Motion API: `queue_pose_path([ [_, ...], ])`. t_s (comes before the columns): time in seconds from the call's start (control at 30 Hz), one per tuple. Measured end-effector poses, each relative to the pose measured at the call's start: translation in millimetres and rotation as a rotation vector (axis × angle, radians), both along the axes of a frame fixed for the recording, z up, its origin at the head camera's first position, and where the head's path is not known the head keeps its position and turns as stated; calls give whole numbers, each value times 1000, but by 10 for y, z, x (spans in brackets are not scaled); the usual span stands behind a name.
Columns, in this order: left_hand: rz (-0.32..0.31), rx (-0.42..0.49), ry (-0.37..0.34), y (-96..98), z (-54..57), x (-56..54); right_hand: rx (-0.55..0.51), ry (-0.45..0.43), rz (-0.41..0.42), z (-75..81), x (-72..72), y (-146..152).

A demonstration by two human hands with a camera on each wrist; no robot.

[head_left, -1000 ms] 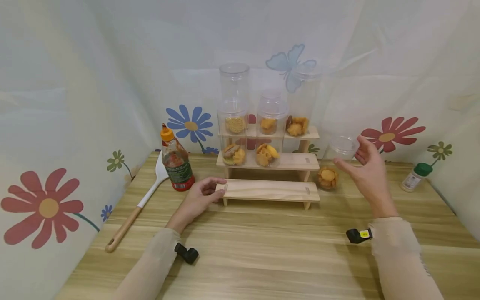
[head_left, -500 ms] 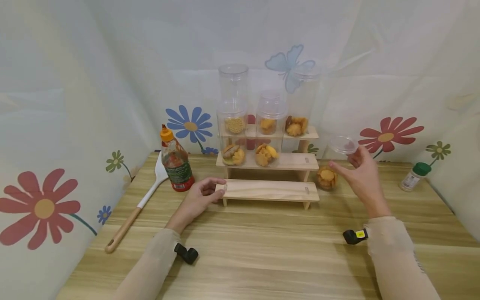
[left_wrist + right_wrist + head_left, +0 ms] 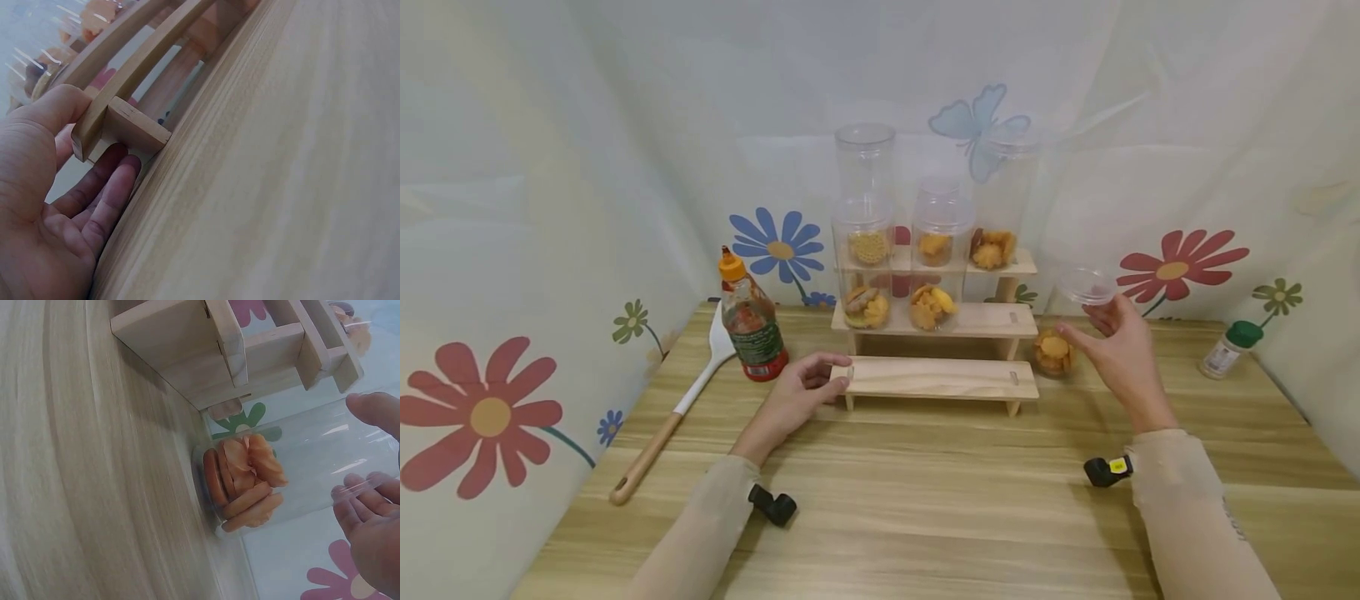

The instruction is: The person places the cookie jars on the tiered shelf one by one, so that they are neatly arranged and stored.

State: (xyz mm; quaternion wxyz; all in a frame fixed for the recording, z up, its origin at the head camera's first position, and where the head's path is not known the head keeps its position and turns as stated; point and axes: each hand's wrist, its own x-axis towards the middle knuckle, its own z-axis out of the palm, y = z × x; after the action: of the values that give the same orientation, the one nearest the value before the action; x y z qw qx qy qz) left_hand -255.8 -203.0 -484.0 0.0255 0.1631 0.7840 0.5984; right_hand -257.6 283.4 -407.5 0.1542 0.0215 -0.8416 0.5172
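A three-tier wooden rack (image 3: 932,379) stands on the table. My left hand (image 3: 801,392) grips the left end of its lowest shelf; in the left wrist view the thumb lies over the shelf's end and the other fingers reach under it beside the leg. Right of the rack, a clear lidded jar (image 3: 306,456) stands on the table with cookies (image 3: 244,481) in its bottom. My right hand (image 3: 1120,350) holds this jar near its top, thumb on one side and fingertips on the other.
Several clear jars (image 3: 940,221) with snacks stand on the two upper tiers. Left of the rack are a sauce bottle (image 3: 754,329) and a white spatula (image 3: 703,375) with a wooden handle. A green-capped shaker (image 3: 1228,350) stands far right. A flowered curtain (image 3: 880,67) hangs behind.
My right hand has shifted slightly left and down along the jar, its fingers now lower beneath the lid. The jar stays in about the same place. My left hand has not moved.
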Motion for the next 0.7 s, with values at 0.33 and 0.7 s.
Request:
queue_pose_path([
  [0.33, 7, 5, -16, 9, 15, 13, 11, 15, 0, 9, -2, -4],
  [0.7, 6, 4, -14, 6, 30, 17, 28, 21, -38, 73, 28, 0],
])
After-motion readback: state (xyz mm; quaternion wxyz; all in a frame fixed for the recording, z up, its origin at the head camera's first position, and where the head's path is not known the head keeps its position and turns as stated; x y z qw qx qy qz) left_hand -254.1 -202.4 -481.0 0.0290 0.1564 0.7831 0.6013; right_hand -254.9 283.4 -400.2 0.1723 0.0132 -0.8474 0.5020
